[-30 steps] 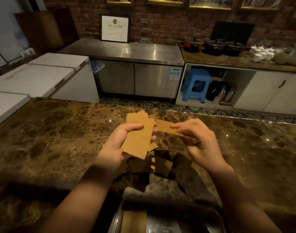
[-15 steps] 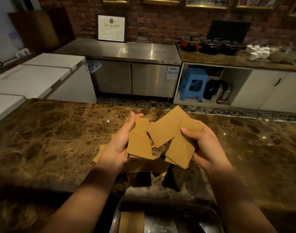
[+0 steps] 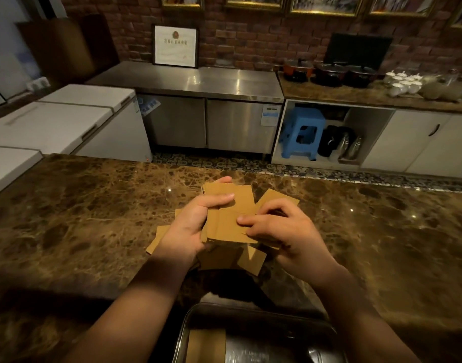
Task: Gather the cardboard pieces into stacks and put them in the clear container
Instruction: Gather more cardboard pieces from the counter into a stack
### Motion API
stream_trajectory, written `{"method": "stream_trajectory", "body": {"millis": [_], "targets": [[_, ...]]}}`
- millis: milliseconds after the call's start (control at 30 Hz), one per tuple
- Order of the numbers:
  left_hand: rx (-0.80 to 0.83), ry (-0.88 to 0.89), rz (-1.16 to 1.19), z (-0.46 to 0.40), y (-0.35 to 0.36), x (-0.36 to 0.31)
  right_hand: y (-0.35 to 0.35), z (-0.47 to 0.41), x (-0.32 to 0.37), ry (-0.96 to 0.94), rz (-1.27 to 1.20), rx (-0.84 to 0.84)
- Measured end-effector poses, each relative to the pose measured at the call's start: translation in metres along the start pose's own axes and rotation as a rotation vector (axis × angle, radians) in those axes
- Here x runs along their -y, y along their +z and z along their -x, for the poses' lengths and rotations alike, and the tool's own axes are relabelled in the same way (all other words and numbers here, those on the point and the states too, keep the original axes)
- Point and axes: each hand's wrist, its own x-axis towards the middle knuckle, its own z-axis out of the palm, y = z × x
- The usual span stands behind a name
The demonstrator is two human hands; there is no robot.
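Cardboard pieces (image 3: 228, 218) sit gathered in a stack held above the marble counter (image 3: 80, 213), near its middle. The left hand (image 3: 190, 226) grips the stack from the left, thumb across the top sheet and fingers wrapped behind. The right hand (image 3: 279, 231) pinches the stack's right edge, fingertips pressed on the top sheet, with further sheets fanned out beneath its palm. Loose pieces (image 3: 156, 239) lie flat on the counter under both hands. At the near edge, the clear container (image 3: 264, 314) already holds one cardboard sheet (image 3: 207, 345) on its left side.
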Motion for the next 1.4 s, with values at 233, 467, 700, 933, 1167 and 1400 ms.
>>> {"method": "stream_trajectory", "body": {"millis": [233,467,700,933,1167,1400], "targets": [[0.034,0.101,0.192,0.002,-0.008,-0.003,-0.004,-0.002,-0.001,0.208,-0.198,-0.171],[-0.023,0.092,0.369,-0.001,-0.023,0.001,-0.012,-0.008,-0.012,1.079,-1.136,-0.625],[0.101,0.051,0.282,0.0,-0.013,0.011,-0.009,-0.015,-0.016,1.183,-1.442,-0.562],[0.029,-0.067,0.062,0.002,0.0,0.016,-0.009,-0.02,-0.009,1.007,-1.487,-0.553],[-0.032,-0.061,0.114,-0.002,-0.005,0.014,-0.007,-0.014,-0.005,0.835,-1.43,-0.558],[0.007,-0.043,0.157,0.004,-0.005,0.002,-0.012,-0.008,-0.016,0.514,-0.913,-0.344]]}}
